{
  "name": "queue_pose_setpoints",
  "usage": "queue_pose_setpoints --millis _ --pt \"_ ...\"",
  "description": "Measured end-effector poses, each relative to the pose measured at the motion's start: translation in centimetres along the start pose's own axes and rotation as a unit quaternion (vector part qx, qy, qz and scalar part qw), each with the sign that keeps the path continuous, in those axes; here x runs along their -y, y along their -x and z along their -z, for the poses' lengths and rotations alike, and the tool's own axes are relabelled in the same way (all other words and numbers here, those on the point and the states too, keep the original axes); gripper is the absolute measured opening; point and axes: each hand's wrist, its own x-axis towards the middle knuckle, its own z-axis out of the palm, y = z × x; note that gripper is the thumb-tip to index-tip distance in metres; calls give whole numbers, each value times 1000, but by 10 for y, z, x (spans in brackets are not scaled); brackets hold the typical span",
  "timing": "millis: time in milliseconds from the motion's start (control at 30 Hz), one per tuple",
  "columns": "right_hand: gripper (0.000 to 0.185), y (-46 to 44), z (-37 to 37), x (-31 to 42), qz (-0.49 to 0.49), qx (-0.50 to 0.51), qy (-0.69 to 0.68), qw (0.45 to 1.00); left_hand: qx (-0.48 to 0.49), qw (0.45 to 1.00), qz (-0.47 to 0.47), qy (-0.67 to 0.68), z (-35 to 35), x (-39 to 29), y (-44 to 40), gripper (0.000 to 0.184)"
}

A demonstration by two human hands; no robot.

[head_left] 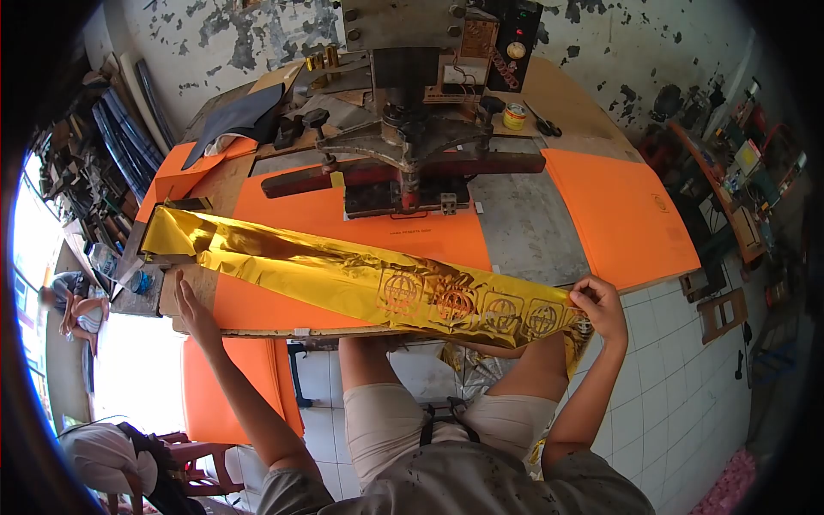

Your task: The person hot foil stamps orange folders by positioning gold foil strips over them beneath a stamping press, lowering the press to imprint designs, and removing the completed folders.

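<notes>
A long strip of gold foil (300,266) stretches across the front of the table, with several globe-shaped cut-out marks toward its right end. My right hand (601,311) pinches that right end between thumb and fingers. Near the table's left front edge, my left hand (199,316) has its fingers stretched out and holds nothing, just below the foil's left part. Under the foil lies an orange sheet (283,296) with small printed text. Behind it stands a heavy metal stamping press (403,142), its head above the orange sheet's back edge.
A stack of orange sheets (622,215) lies on the table's right side. Scissors (545,122) and a small yellow tin (515,117) sit at the back. More orange sheets (232,386) are lower left, near a seated person (116,459).
</notes>
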Motion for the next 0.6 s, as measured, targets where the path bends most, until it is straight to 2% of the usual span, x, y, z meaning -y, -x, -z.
queue_pose_setpoints --millis 600 --pt "14 0 0 -2 -6 -5 -2 1000 1 1000 -3 -2 1 2 -1 56"
